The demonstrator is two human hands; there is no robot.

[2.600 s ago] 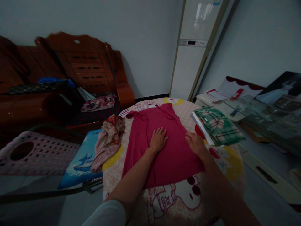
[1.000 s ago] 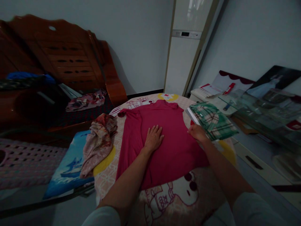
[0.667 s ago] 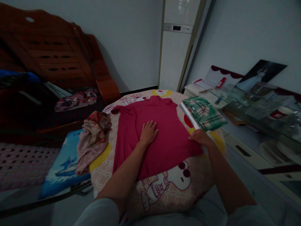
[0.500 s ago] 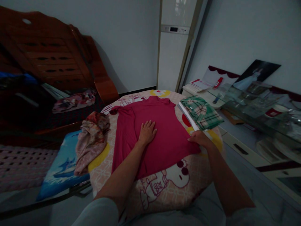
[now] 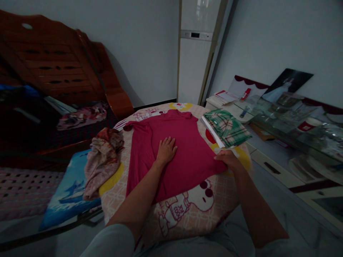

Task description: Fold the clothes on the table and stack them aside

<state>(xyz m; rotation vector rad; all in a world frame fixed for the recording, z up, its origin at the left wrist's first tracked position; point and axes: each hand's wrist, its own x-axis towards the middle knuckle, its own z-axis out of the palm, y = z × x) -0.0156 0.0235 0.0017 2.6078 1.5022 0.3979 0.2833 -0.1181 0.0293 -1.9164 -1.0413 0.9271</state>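
A dark pink T-shirt (image 5: pixel 184 142) lies spread over a round table with a patterned tablecloth (image 5: pixel 225 200). Flat on the middle of the shirt rests my left hand (image 5: pixel 166 150), its fingers stretched out. My right hand (image 5: pixel 225 157) pinches the shirt's right edge near the lower corner. The left side of the shirt shows creases and a fold, partly behind my left forearm. Just beyond my right hand, a folded green plaid shirt (image 5: pixel 227 128) sits on top of something white.
A crumpled floral cloth (image 5: pixel 104 160) hangs at the table's left edge, beside a blue cushion (image 5: pixel 72 189). A wooden bench (image 5: pixel 56 67) stands at the back left. To the right is a glass shelf (image 5: pixel 284 125) with a paper cup (image 5: pixel 309 125) and other items.
The view has shifted very slightly. Both hands keep their places on the pink T-shirt, and the shirt looks the same.
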